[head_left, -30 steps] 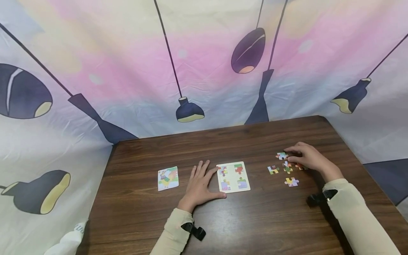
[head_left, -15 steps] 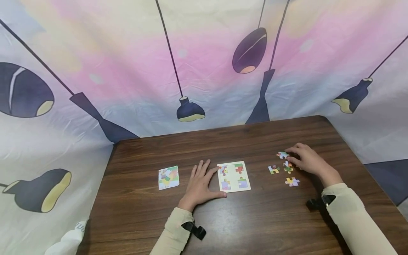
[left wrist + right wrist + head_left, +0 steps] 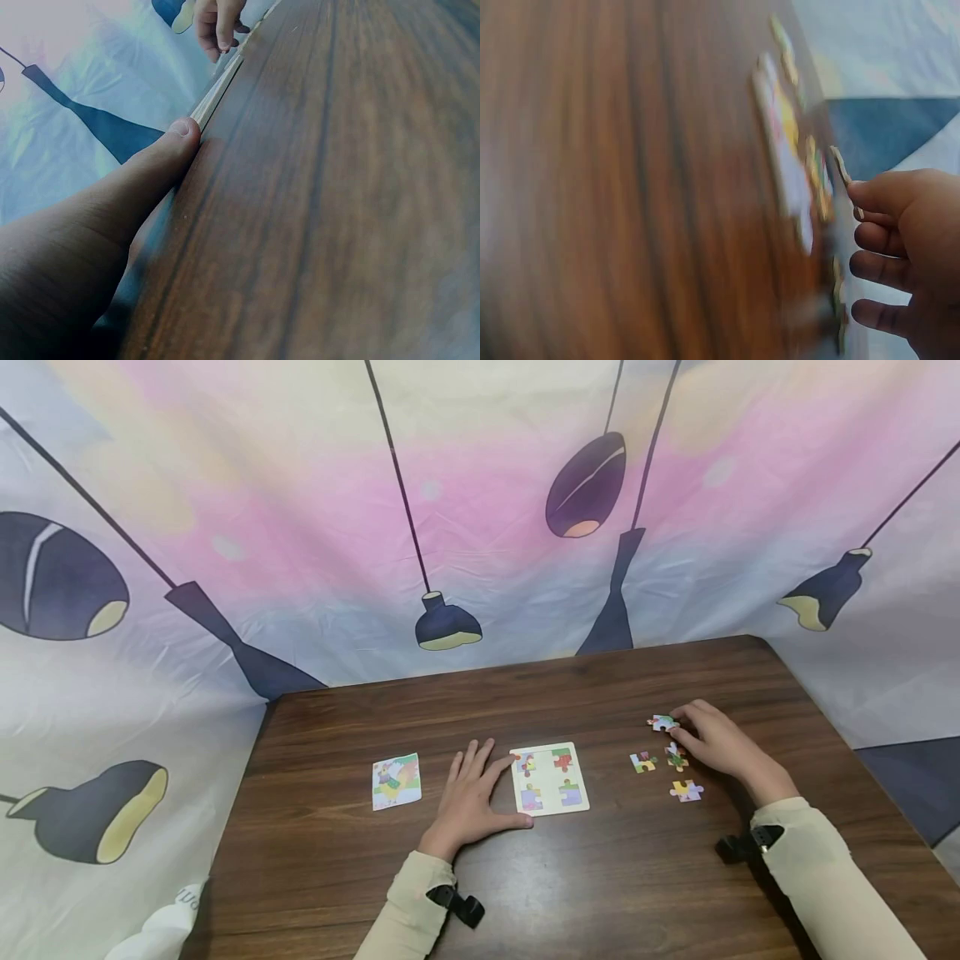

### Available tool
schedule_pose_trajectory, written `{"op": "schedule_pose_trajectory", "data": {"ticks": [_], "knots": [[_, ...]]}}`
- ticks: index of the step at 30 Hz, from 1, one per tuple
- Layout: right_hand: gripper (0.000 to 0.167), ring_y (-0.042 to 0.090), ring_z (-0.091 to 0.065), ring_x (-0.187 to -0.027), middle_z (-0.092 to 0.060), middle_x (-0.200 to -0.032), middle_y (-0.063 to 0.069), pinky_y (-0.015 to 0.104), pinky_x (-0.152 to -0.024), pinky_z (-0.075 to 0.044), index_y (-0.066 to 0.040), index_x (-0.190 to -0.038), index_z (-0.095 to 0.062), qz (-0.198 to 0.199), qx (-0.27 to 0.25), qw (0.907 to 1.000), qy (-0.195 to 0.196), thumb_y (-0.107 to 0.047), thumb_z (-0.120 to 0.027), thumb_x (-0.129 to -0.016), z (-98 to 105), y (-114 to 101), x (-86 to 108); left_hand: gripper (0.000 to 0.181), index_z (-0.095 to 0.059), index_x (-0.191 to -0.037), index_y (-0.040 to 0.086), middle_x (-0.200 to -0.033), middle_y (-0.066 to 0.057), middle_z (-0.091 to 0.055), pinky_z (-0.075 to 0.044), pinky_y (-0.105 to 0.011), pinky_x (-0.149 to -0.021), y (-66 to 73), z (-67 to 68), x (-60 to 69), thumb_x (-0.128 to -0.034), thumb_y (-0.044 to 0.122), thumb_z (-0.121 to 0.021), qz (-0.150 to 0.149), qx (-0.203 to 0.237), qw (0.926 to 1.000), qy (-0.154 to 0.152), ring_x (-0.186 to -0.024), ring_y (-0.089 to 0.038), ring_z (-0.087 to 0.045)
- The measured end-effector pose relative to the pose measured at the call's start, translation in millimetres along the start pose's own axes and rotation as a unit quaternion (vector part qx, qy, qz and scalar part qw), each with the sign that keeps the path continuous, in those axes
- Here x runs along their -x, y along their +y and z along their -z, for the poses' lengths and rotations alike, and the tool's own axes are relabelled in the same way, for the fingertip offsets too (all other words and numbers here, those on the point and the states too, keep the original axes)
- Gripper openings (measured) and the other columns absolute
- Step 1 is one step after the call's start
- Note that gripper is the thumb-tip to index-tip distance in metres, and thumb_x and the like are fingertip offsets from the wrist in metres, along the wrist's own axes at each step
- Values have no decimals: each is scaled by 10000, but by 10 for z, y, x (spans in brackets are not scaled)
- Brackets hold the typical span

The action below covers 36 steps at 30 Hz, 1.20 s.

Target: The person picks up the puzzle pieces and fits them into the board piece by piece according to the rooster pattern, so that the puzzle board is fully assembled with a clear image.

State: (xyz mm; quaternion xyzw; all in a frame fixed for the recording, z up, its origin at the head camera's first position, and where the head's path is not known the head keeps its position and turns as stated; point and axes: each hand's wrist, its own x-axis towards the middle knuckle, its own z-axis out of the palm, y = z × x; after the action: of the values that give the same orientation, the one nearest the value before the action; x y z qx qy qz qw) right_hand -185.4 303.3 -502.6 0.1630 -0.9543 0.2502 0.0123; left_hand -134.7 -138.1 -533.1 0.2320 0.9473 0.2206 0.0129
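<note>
A pale square puzzle board (image 3: 550,799) lies on the table with several pieces in its corners. My left hand (image 3: 472,802) rests flat with spread fingers at its left side, the index fingertip and thumb (image 3: 161,165) touching its edge. My right hand (image 3: 738,750) pinches a blue-white puzzle piece (image 3: 662,723) between thumb and index finger; in the right wrist view this piece (image 3: 840,163) is edge-on and the other fingers are bent. Nearer the front lie a yellow-green piece (image 3: 642,762), a multicoloured piece (image 3: 677,757) and a yellow-purple piece (image 3: 686,790).
A picture card (image 3: 397,782) lies left of my left hand. The brown wooden table (image 3: 585,885) ends at the back against a cloth (image 3: 495,527) printed with lamps. In the right wrist view another piece (image 3: 838,300) lies by my lower fingers.
My right hand has shifted slightly left, and the piece in its fingertips now looks a little tilted. The reddish piece beside that hand has gone from sight in the head view. My left hand stays put.
</note>
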Motion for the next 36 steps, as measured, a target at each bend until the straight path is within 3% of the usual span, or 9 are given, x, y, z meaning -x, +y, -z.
{"op": "schedule_pose_trajectory", "data": {"ticks": [11, 19, 23, 28, 36], "knots": [[264, 195, -640, -961, -649, -1109, 70, 429, -784, -559, 6, -1269, -684, 897, -733, 9933, -20, -148, -678, -1055, -285, -626, -210, 1057, -466, -1611, 266, -1743, -120, -227, -94, -573, -1307, -5, -6, 11, -752, 797, -776, -31, -25, 10000, 56, -1622, -367, -108], [230, 127, -605, -941, -635, -1081, 6, 391, -794, -557, -41, -1246, -697, 1427, -942, 9848, -321, -155, -691, -1046, -572, -1046, -355, 1050, -449, -1620, 270, -1743, -128, -222, -88, -575, -1306, -14, -13, 6, -765, 779, -783, -13, 52, 10000, 3, -1623, -371, -100], [225, 112, -561, -905, -627, -1061, -10, 367, -786, -519, -48, -1244, -704, 1562, -805, 9833, -483, -150, -690, -1044, -667, -1167, -393, 1051, -448, -1621, 269, -1742, -130, -223, -82, -573, -1307, -10, -17, 4, -765, 777, -784, 21, 70, 10000, -32, -1622, -370, -101], [248, 179, -583, -955, -666, -1075, 5, 446, -867, -445, -54, -1243, -733, 1615, -478, 9846, -472, -183, -712, -1031, -727, -1275, -417, 1052, -443, -1625, 269, -1744, -127, -218, -72, -569, -1309, -10, -21, 9, -767, 772, -786, 38, 78, 10000, -48, -1624, -365, -94], [276, 212, -607, -1004, -683, -1096, 17, 438, -877, -396, -65, -1250, -739, 1655, -240, 9850, -417, -218, -729, -1021, -803, -1320, -434, 1050, -434, -1629, 271, -1748, -126, -207, -62, -567, -1310, -9, -7, 7, -775, 776, -777, -5, 138, 9999, -47, -1626, -364, -79]]}}
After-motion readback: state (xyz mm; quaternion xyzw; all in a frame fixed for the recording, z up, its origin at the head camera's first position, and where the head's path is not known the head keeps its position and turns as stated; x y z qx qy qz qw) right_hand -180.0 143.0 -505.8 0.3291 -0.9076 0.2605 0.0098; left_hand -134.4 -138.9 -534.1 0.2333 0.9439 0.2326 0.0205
